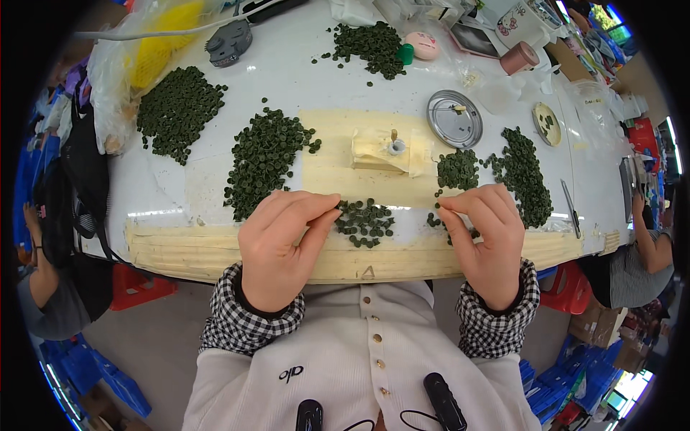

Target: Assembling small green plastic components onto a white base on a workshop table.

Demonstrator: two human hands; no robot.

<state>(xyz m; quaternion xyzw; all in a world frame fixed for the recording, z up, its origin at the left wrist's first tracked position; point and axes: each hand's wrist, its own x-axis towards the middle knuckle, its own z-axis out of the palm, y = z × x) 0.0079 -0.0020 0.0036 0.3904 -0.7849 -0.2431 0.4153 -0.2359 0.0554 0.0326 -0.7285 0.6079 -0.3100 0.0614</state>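
Note:
Small dark green round pieces, some with a short stem, lie in a loose cluster (365, 223) between my hands. My left hand (279, 241) is closed in a pinch at the cluster's left edge, with a dark green piece at its fingertips. Opposite it, my right hand (489, 233) also pinches a dark green piece, and a few more lie under its fingers. Just beyond the hands a block wrapped in cream tape (381, 159) carries a short pale tube (396, 146). A small heap of smaller green pieces (458, 169) lies beyond my right hand.
Larger green heaps sit left (262, 158), far left (180, 111), right (523, 176) and at the back (370, 47). A round metal lid (455, 119), a small dish (547, 124), a thread spool (519, 58) and a slim knife (570, 208) are on the right. Cream tape covers the front edge (194, 251).

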